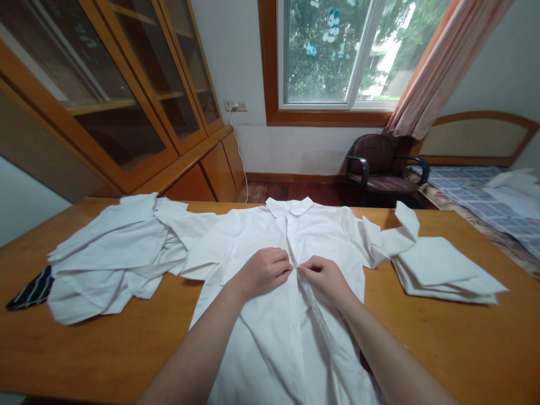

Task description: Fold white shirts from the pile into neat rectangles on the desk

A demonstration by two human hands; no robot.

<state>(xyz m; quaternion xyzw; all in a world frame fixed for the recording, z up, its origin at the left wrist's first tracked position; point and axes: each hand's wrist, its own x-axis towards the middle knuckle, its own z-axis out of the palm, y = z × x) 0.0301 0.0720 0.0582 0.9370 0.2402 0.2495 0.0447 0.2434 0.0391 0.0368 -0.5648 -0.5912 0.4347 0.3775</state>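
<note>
A white short-sleeved shirt (pixel 270 332) lies flat, front up, on the wooden table (pixel 442 343), collar pointing away from me. My left hand (pixel 264 271) is curled with its fingers pinching the left edge of the button placket at chest height. My right hand (pixel 323 277) pinches the facing edge of the placket, the two hands almost touching. Both are closed on the shirt's fabric.
A heap of crumpled white garments (pixel 113 253) and a dark striped cloth (pixel 31 289) lie at the table's left. A stack of folded white clothes (pixel 442 270) sits at the right. Behind stand a wooden glass-door cabinet (pixel 126 95), a dark armchair (pixel 379 166), a window and a bed (pixel 485 197).
</note>
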